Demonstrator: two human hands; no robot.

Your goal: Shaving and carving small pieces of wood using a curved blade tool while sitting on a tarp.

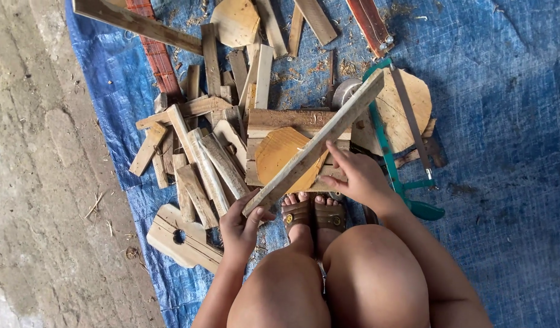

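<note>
The left hand (240, 228) closes around the near end of a long wooden slat (313, 152), thumb on top and fingers curled under it. The right hand (359, 176) presses on the same slat further up, its fingers spread flat over the wood and the boards below rather than wrapped around it. The slat runs diagonally from the left hand up and to the right, its far end lying over a round wooden disc (407, 103).

Under the slat's middle sits a rounded, orange-toned wooden piece (280, 155), resting on a stack of flat brown boards (274, 118). The person squats, both sandalled feet (313, 215) planted just at the near edge of that stack, knees filling the lower part of the view.

To the right of the right hand, a green-framed hacksaw (392, 164) lies across the disc, its handle end near the person's right knee. To the left of the boards, a loose heap of short wood offcuts (198, 158) is piled, and a pale cut-out board with a hole (179, 237) lies beside the left forearm. Everything rests on a blue tarpaulin (498, 152), which is spread over a bare concrete floor (37, 170). No boxes or bins are in view; the wood lies loose.
</note>
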